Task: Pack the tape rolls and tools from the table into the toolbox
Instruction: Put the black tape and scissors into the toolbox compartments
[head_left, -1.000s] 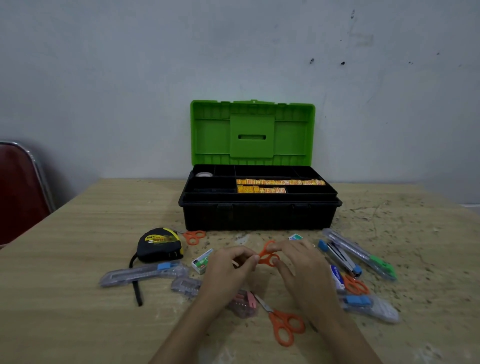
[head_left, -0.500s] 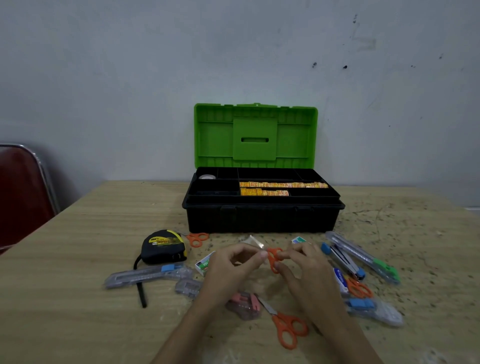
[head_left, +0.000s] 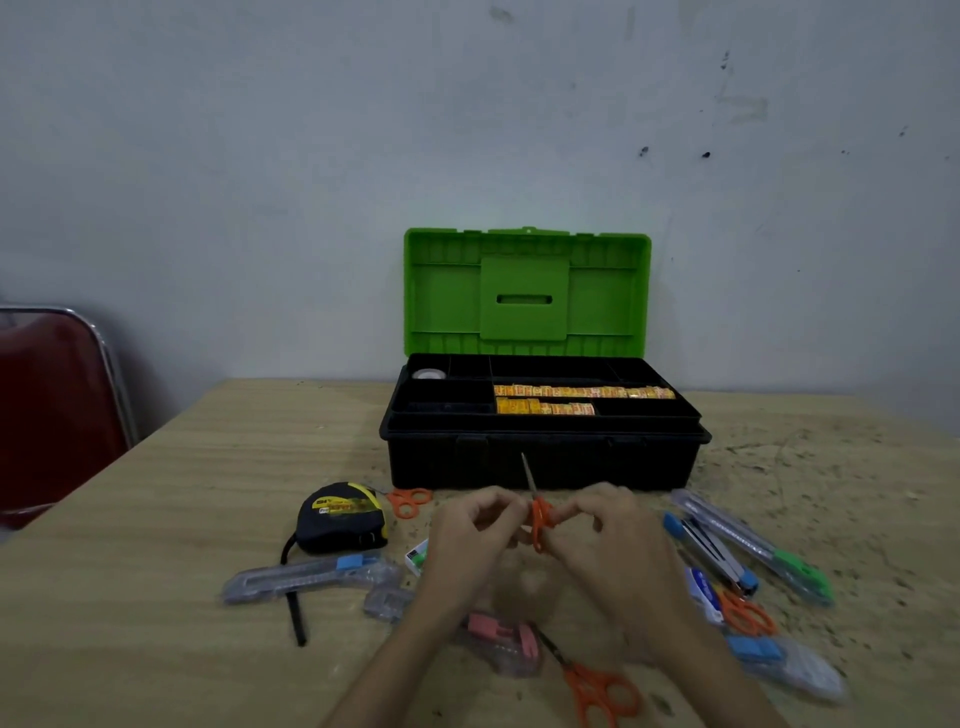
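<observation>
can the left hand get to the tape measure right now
Probably not right away. The path to the tape measure looks free, since it lies uncovered just beside the left hand, but that hand shares a grip on the orange scissors with the right hand.

We face a pale grey wall (head_left: 311, 156) flecked with dark marks. A red chair (head_left: 52, 415) with a metal frame stands at left beside our wooden table (head_left: 182, 493).

Both hands (head_left: 545, 540) in pinching grip
</observation>
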